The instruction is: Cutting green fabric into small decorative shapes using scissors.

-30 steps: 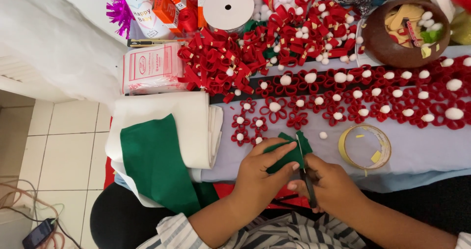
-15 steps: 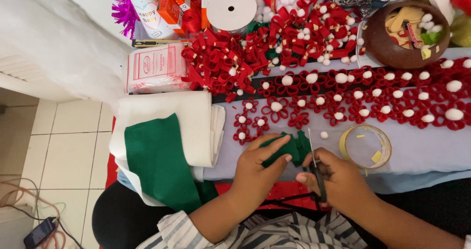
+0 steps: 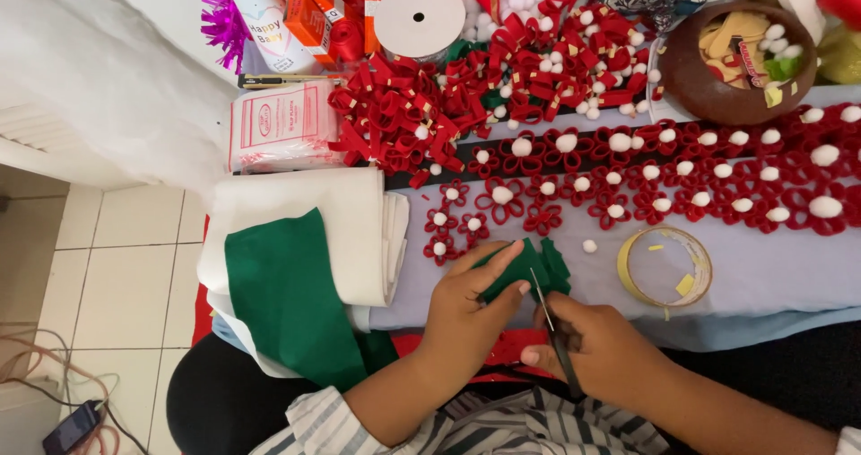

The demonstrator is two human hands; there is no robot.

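Cluttered tabletop [image 3: 771, 280], lower middle: left hand [image 3: 466, 312] pinches a green felt piece [image 3: 525, 271], right hand [image 3: 596, 347] just beside it clamped on scissors [image 3: 549, 325] cutting in.

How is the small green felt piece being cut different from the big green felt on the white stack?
The small green felt piece is pinched in the left hand with scissors against it; the big green felt lies untouched, draped over the white felt stack. The small one has scalloped edges; the big one straight. Both are dark green.
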